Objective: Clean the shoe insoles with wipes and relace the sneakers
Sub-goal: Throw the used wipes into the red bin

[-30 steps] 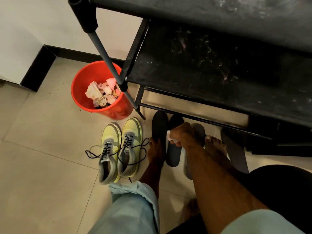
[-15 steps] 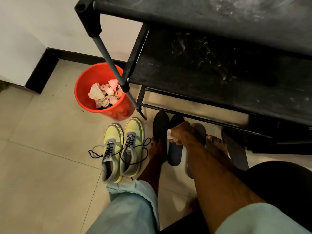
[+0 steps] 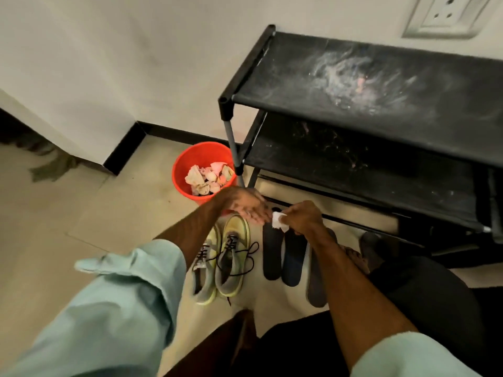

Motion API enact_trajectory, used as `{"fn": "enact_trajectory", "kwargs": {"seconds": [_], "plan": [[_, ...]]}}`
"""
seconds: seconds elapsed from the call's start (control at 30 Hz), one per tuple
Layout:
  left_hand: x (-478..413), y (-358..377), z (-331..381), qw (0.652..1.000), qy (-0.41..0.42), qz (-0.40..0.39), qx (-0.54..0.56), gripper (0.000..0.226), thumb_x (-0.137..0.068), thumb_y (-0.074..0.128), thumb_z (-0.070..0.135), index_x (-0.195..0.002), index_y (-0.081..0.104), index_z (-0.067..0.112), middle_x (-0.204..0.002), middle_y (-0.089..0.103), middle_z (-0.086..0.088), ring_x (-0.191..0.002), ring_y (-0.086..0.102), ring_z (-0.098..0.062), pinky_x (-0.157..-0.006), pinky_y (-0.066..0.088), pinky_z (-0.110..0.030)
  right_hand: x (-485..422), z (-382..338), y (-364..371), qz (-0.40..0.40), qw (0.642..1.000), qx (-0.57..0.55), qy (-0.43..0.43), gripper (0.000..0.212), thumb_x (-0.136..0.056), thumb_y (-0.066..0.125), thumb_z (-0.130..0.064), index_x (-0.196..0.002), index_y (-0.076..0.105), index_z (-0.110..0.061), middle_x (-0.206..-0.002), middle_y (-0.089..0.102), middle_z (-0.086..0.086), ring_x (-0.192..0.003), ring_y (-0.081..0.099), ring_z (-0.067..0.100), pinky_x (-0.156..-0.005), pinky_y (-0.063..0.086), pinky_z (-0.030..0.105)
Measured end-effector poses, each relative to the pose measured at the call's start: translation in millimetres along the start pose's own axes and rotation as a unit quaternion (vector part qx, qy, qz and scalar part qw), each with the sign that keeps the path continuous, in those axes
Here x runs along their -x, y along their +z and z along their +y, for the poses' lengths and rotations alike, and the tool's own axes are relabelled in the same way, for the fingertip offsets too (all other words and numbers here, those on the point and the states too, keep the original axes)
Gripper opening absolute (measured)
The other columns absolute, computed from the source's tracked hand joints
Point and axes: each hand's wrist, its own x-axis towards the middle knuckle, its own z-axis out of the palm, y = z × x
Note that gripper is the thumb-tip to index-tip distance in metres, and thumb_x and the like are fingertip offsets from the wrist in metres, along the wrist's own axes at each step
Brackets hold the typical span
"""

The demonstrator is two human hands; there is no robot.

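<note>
The right hand (image 3: 302, 217) pinches a small white wipe (image 3: 279, 223) between thumb and fingers. The left hand (image 3: 246, 205) is flat, with its fingers straight, and reaches over to the wipe. The fingertips are right at the wipe, but I cannot tell if they touch it. I think the person is opening the wipe or folding it to a clean side, so it can rub better.

Both hands are up in the air over the insoles. Three insoles lie side by side on the floor (image 3: 81, 213), near the edge where the shoe rack (image 3: 353, 77) stands: a black insole (image 3: 272, 253), a dark blue insole (image 3: 294, 258) and a grey insole (image 3: 317, 280). They lie flat, so they are easy to wipe.

The yellow and grey sneakers (image 3: 231, 258) stand together just left of the insoles. Their black laces (image 3: 246, 258) hang loose, so lacing is not done yet.

A red bucket (image 3: 196, 156) sits by the wall at the back edge of the floor, next to the rack leg. It holds crumpled used wipes (image 3: 208, 176). It is close, so a dirty wipe can go straight in.
</note>
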Motion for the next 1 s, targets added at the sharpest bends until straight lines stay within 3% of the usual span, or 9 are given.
{"fn": "enact_trajectory", "kwargs": {"seconds": [0.1,0.23,0.33,0.5,0.63,0.8,1.0], "plan": [[45.9,-12.0,8.8,0.996,0.050,0.012,0.073,0.036,-0.104,0.054,0.031,-0.123,0.066,0.003,-0.116,0.073,-0.017,-0.109,0.071,-0.029,-0.101,0.053,-0.043,17.9,-18.3,-2.3,0.020,0.995,-0.097,-0.010,0.019,-0.083,0.083,-0.017,-0.098,0.077,-0.006,-0.096,0.076,0.014,-0.077,0.075,0.023,-0.073,0.064,0.038],[83.5,-16.9,-6.7,0.986,0.109,0.035,0.124,0.039,-0.096,0.069,0.027,-0.129,0.065,0.007,-0.120,0.072,-0.015,-0.113,0.069,-0.028,-0.101,0.053,-0.042,43.6,-43.5,2.0,0.020,0.969,-0.248,-0.007,0.009,-0.081,0.082,-0.002,-0.081,0.073,-0.003,-0.086,0.076,0.018,-0.069,0.076,0.026,-0.057,0.061,0.028],[90.8,-11.4,-27.7,0.979,0.131,0.068,0.140,0.042,-0.090,0.076,0.022,-0.129,0.065,0.010,-0.117,0.073,-0.012,-0.108,0.071,-0.024,-0.094,0.057,-0.037,54.5,-58.6,12.9,-0.013,0.951,-0.309,-0.017,0.008,-0.083,0.076,0.008,-0.086,0.073,0.002,-0.086,0.075,0.019,-0.070,0.076,0.028,-0.055,0.060,0.025],[75.9,-6.9,-66.3,0.935,0.160,0.168,0.269,0.037,-0.095,0.070,0.021,-0.128,0.065,0.003,-0.113,0.074,-0.014,-0.094,0.074,-0.018,-0.077,0.060,-0.028,41.3,-70.9,36.5,-0.075,0.955,-0.282,-0.046,0.022,-0.083,0.073,0.008,-0.103,0.073,-0.001,-0.094,0.076,0.018,-0.087,0.076,0.033,-0.075,0.063,0.040],[55.9,-15.6,-90.2,0.887,0.131,0.275,0.348,0.029,-0.100,0.061,0.011,-0.127,0.062,0.000,-0.097,0.072,-0.010,-0.068,0.070,-0.008,-0.071,0.062,-0.027,21.8,-73.8,53.0,-0.088,0.970,-0.216,-0.066,0.023,-0.084,0.073,-0.003,-0.105,0.075,-0.014,-0.094,0.077,0.008,-0.089,0.075,0.026,-0.076,0.064,0.040],[37.2,-42.0,-107.0,0.834,0.098,0.418,0.346,0.029,-0.087,0.076,0.005,-0.113,0.067,-0.006,-0.086,0.074,-0.018,-0.061,0.067,-0.020,-0.064,0.059,-0.034,3.3,-85.4,69.3,-0.082,0.973,-0.197,-0.089,0.015,-0.090,0.070,-0.006,-0.102,0.075,-0.014,-0.093,0.076,0.004,-0.084,0.074,0.018,-0.069,0.063,0.034],[14.6,-81.9,-107.0,0.786,0.055,0.540,0.295,0.027,-0.066,0.093,0.015,-0.079,0.070,0.013,-0.080,0.076,-0.011,-0.069,0.075,-0.026,-0.069,0.064,-0.043,-12.2,-92.7,87.6,-0.073,0.974,-0.190,-0.096,0.013,-0.091,0.066,-0.002,-0.096,0.073,-0.011,-0.086,0.077,0.003,-0.072,0.074,0.014,-0.065,0.061,0.035]]}}
